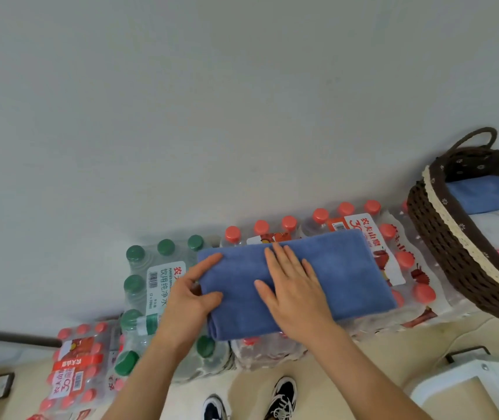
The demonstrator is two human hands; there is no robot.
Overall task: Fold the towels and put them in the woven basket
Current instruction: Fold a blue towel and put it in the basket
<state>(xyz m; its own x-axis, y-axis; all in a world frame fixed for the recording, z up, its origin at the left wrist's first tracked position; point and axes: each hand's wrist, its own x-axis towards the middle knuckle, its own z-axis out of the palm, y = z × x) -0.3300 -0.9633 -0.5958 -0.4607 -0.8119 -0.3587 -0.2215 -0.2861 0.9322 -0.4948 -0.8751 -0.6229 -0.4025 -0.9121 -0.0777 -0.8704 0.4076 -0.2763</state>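
The folded blue terry towel (348, 274) looks soft, light and floppy. The left hand (187, 301) pinches its left edge, the right hand (293, 292) presses flat, fingers straight. Best gripped at both ends.

Soft even daylight; edges bowed, blurry

Both forearms (363, 368) are bare, and the feet wear black-and-white sneakers (283, 397) with white laces (278, 411).

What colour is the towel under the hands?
The towel is blue, shown best in the head view.
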